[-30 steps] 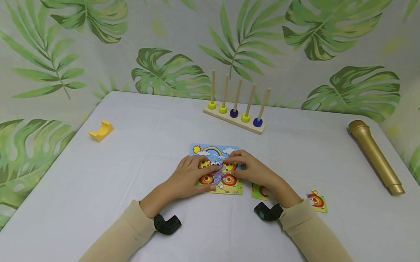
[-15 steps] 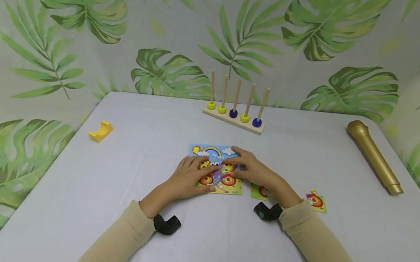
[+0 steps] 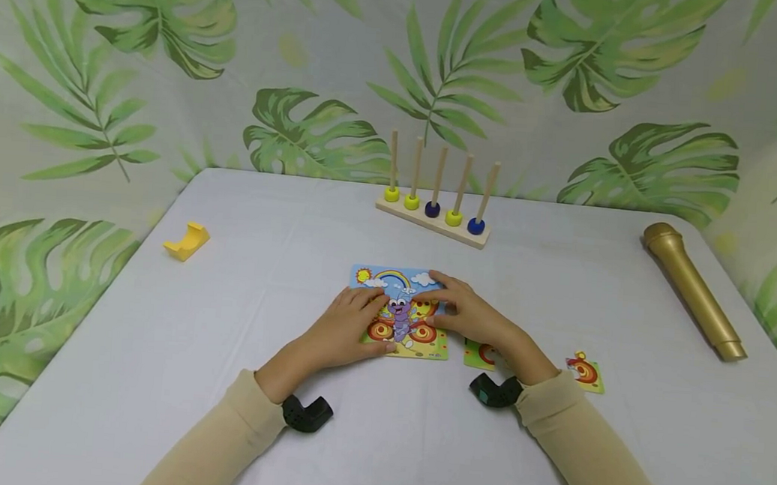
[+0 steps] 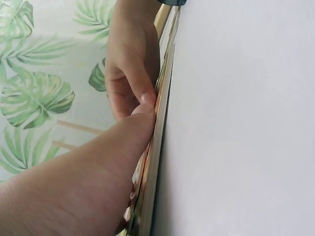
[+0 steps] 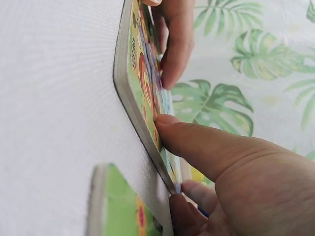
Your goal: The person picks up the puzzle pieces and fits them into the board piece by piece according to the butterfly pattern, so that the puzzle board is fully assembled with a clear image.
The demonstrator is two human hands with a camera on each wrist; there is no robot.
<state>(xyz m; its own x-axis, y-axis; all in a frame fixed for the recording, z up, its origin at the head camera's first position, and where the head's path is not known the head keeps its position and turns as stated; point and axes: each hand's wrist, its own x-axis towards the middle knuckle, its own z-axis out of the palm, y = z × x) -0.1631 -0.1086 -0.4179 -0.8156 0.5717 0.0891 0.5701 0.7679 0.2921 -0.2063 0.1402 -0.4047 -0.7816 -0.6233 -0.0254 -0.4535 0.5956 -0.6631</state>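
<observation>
A square butterfly puzzle board [image 3: 428, 350], with a rainbow and sun at its top, lies flat on the table. My left hand [image 3: 336, 330] rests over the board's left side, with its thumb near the lower edge and its fingers reaching toward the left wing. My right hand [image 3: 471, 314] touches the right side; its thumb [image 5: 172, 129] presses on the picture, and its other fingers lie toward the upper right edge. Both palms hide parts of the wings. The purple butterfly body [image 3: 400, 315] shows between the hands.
A loose green piece [image 3: 478, 355] lies beside the board, partly under the right wrist. Farther right is another loose puzzle piece [image 3: 585, 372]. Behind stands a wooden peg stand [image 3: 424, 216] with yellow and blue beads. A golden microphone [image 3: 695, 290] and a yellow cradle-shaped block [image 3: 188, 242] lie near the sides.
My left index finger has drawn back leftward off the butterfly's body, uncovering its face. The right index finger shifted slightly toward the board's top edge, then stayed there. The board stays in place.
</observation>
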